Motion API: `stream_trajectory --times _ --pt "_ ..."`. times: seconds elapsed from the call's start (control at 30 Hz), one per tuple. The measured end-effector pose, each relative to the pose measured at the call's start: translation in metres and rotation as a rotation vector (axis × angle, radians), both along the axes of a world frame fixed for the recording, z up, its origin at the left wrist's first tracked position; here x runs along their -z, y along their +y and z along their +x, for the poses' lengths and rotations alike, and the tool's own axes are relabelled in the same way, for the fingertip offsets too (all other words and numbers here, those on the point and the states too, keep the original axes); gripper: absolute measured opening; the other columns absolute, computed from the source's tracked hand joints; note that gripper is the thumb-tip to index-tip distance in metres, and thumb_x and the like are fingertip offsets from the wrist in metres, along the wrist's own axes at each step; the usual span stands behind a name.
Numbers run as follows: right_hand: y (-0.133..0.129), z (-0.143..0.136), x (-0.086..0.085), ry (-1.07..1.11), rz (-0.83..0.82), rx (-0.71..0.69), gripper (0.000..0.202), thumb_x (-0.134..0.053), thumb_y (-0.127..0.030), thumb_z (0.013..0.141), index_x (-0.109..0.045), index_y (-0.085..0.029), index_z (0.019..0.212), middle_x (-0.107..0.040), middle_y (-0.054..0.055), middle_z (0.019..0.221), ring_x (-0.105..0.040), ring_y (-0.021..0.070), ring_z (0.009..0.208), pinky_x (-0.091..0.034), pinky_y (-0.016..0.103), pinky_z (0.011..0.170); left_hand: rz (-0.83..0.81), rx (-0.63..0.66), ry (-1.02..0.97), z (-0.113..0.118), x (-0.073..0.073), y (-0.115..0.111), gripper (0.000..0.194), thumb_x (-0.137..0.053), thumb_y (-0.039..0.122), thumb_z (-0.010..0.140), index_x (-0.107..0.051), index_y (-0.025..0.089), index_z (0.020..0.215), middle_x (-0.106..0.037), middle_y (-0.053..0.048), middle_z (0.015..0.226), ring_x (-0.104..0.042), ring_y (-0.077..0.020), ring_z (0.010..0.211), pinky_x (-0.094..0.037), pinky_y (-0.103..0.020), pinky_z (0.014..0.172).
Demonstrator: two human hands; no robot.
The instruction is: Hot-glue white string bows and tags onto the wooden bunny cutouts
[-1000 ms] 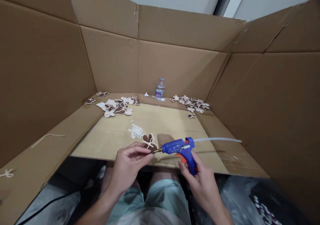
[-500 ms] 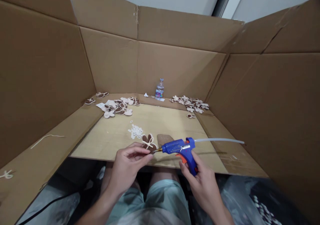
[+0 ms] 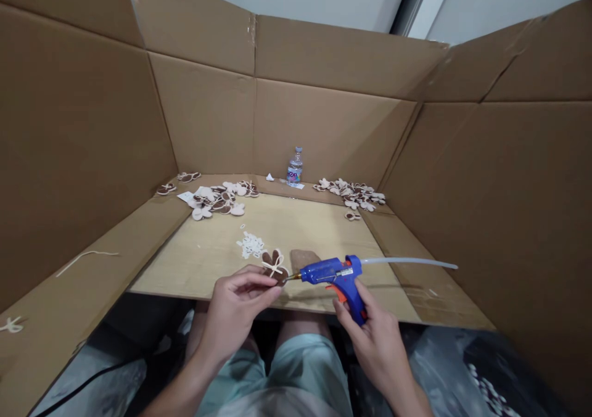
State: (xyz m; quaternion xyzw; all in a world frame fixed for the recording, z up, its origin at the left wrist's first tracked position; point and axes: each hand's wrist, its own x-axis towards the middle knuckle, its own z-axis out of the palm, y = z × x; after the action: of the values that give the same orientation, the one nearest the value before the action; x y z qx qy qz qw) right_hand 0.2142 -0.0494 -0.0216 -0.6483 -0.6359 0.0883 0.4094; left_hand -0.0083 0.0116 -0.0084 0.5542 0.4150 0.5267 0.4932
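Note:
My left hand (image 3: 235, 309) pinches a small brown bunny-eared piece (image 3: 272, 264) with a white bow, held just above the near edge of the wooden board (image 3: 296, 232). A blue hot glue gun (image 3: 335, 275) with an orange trigger is gripped in my right hand (image 3: 377, 343). Its metal nozzle touches the right side of the brown piece. A white glue stick (image 3: 409, 261) sticks out of the gun's back toward the right.
Cardboard walls (image 3: 92, 133) enclose the board on three sides. Heaps of brown and white pieces lie at the back left (image 3: 219, 196) and back right (image 3: 354, 195). A small water bottle (image 3: 295, 167) stands at the back. White cut-outs (image 3: 250, 244) lie mid-board beside a brown pad (image 3: 303, 258).
Almost nothing has changed; both hands hold their places with the nozzle at the brown piece. The view has shifted slightly.

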Motion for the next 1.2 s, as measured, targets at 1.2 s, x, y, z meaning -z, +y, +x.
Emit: stream_trajectory --times 1.2 --pt "0.051 0.023 0.036 -0.292 -0.002 0.178 0.031 -0.059 -0.035 0.080 -0.064 -0.013 0.102 -0.068 0.014 0.095 -0.063 0.0269 0.088 -0.048 0.036 0.079 -0.024 -0.323 0.123 -0.065 0.000 0.043 0.018 -0.078 0.031 0.064 -0.073 0.017 0.076 -0.076 -0.005 0.080 -0.070 -0.0204 0.079 -0.054 -0.026 0.073"
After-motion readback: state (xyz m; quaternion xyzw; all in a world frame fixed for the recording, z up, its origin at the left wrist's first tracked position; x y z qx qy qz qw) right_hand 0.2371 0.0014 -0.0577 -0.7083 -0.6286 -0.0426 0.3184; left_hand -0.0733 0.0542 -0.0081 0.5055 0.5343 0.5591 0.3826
